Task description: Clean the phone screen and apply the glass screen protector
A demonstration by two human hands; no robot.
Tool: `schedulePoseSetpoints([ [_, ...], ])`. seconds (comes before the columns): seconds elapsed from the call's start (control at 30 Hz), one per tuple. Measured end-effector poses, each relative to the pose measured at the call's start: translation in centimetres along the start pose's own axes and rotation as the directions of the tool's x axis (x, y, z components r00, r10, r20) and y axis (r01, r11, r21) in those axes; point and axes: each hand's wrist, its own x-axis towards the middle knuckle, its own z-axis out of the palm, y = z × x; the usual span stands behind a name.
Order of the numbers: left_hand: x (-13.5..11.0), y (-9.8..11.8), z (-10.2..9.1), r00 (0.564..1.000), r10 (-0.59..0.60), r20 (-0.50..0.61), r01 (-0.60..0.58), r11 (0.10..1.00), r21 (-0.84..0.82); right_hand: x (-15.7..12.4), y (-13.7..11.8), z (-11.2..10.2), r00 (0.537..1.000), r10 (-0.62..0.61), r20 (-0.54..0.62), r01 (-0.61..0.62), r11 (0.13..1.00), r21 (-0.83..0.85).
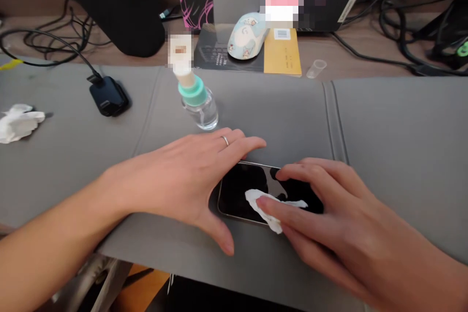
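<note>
A black phone (241, 190) lies screen up on the grey desk mat (383, 146), near the front edge. My left hand (183, 180) rests flat over its left end, fingers stretched along the far edge and thumb on the near side, steadying it. My right hand (321, 214) presses a small white wipe (268, 204) onto the screen with its fingertips, fingers held together. A small clear bottle with a teal collar (199, 102) stands just behind the left hand.
A crumpled white tissue (18, 122) lies at the far left. A black adapter with cable (108, 95) sits behind it. At the back are a patterned mouse (246, 36), a yellow booklet (282, 53), a clear cap (316, 68) and tangled cables (413, 34).
</note>
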Motion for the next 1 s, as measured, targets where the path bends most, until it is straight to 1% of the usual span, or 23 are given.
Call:
schedulePoseSetpoints([
  [0.07,0.1,-0.3,-0.1,1.0,0.023,-0.005,-0.023,0.999,-0.046,1.1,-0.3,0.1,1.0,-0.031,-0.002,0.031,0.999,-0.007],
  [0.17,0.2,-0.5,-0.2,0.998,0.056,0.0,-0.056,0.995,-0.087,2.4,-0.5,0.5,0.993,-0.099,-0.058,0.099,0.995,-0.017],
  [0.27,0.3,-0.6,-0.3,0.998,0.057,-0.007,-0.057,0.995,-0.086,2.7,-0.2,0.7,0.977,-0.185,-0.102,0.185,0.983,-0.012],
  [0.3,0.3,-0.6,-0.3,0.999,0.053,-0.01,-0.054,0.995,-0.081,2.6,0.0,0.7,0.974,-0.196,-0.113,0.196,0.981,-0.006],
  [0.43,0.3,-0.7,-0.3,0.998,0.061,-0.003,-0.061,0.993,-0.098,2.7,0.4,0.8,0.976,-0.172,-0.136,0.175,0.984,0.01],
  [0.53,0.2,-0.9,-0.1,0.997,0.073,-0.01,-0.073,0.992,-0.103,3.2,-0.1,0.8,0.977,-0.191,-0.098,0.195,0.981,0.023],
  [0.63,0.2,-0.9,0.0,0.999,0.053,-0.01,-0.053,0.997,-0.063,3.3,-0.5,0.6,0.982,-0.176,-0.065,0.179,0.983,0.048],
  [0.7,0.2,-0.8,-0.1,0.999,0.045,-0.015,-0.045,0.998,-0.045,3.1,-0.3,0.3,0.987,-0.139,-0.081,0.15,0.979,0.141],
  [0.73,0.3,-0.7,-0.1,0.998,0.049,-0.031,-0.051,0.998,-0.045,3.1,-0.1,0.1,0.991,-0.087,-0.097,0.107,0.969,0.222],
  [0.77,0.3,-0.6,-0.2,0.996,0.058,-0.06,-0.061,0.997,-0.049,3.1,0.0,-0.1,0.993,0.001,-0.117,0.036,0.948,0.315],
  [0.8,0.5,-0.5,-0.2,0.992,0.067,-0.103,-0.073,0.996,-0.056,3.2,0.2,-0.3,0.984,0.127,-0.123,-0.065,0.907,0.416],
  [0.83,0.6,-0.4,-0.2,0.984,0.075,-0.159,-0.086,0.994,-0.065,3.4,0.2,-0.5,0.959,0.264,-0.101,-0.177,0.84,0.513],
  [0.87,0.7,-0.3,-0.2,0.973,0.083,-0.217,-0.101,0.992,-0.073,3.6,0.2,-0.7,0.923,0.38,-0.059,-0.272,0.754,0.597],
  [0.9,0.9,-0.1,0.0,0.957,0.096,-0.274,-0.121,0.99,-0.076,3.9,0.1,-0.9,0.887,0.462,-0.01,-0.34,0.666,0.664],
  [0.93,1.0,0.1,0.1,0.94,0.11,-0.322,-0.14,0.987,-0.073,4.1,-0.1,-1.1,0.863,0.504,0.04,-0.375,0.585,0.719],
  [1.0,1.2,0.5,0.5,0.903,0.149,-0.403,-0.188,0.98,-0.059,4.5,-0.4,-1.4,0.848,0.521,0.1,-0.38,0.464,0.801],
])
